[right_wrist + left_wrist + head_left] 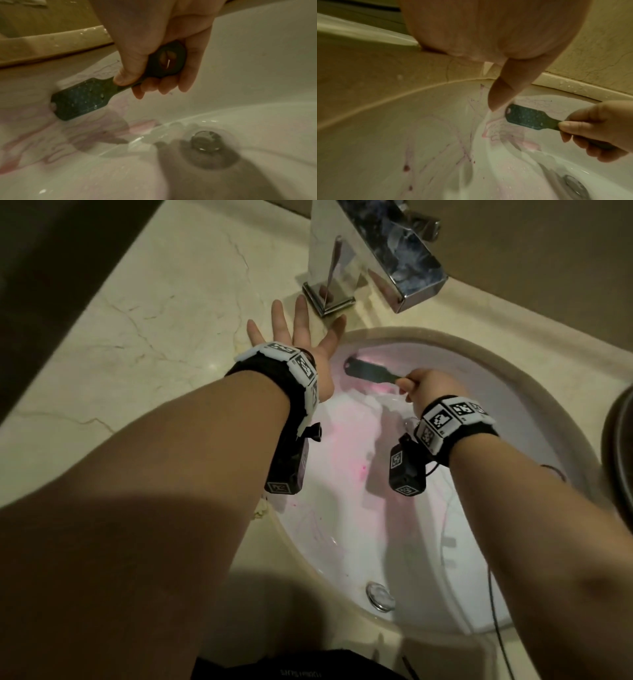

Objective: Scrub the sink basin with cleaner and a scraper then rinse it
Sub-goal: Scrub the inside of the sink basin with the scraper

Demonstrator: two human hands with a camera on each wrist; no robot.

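So the scraper (pixel 371 370) sits flat against the far wall of the sink basin (pixel 534 419), around 12 o'clock from the drain (pixel 379 596), right on the pink cleaner streaks. The right hand (pixel 428 388) is wrapped tight round its handle, probably for pressure. The left hand (pixel 298 332) is spread flat on the tabletop (pixel 144 313) at 10 o'clock, looks like bracing.

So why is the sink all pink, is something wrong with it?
Yes, that stands out. The white sink basin has pink smears and streaks down its wall, with darker purple spots on the left side. The right hand holds the scraper against the pink patch. The counter also shows thin cracks.
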